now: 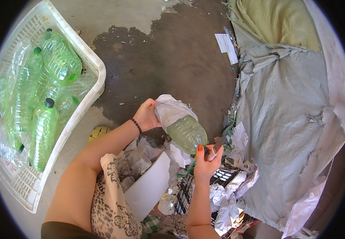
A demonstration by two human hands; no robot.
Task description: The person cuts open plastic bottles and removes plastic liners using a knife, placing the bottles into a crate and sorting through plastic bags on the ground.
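Note:
A green-tinted plastic bottle (187,133) lies tilted between my two hands, its far part covered by a whitish torn label or film wrap (174,110). My left hand (147,116) grips the wrapped end from the left side. At the lower right, my right hand (207,161) holds a knife (218,146), its blade pointing up and to the right, with thumb and fingers at the bottle's near end. Whether those fingers also grip the bottle is partly hidden.
To the left stands a white plastic crate (99,64) holding several green bottles (44,134). Scraps of film and paper (139,155), a white board (150,185) and a dark crate (184,194) lie near my lap. Large grey sacks (283,119) line the right; the floor ahead has a dark wet patch (166,59).

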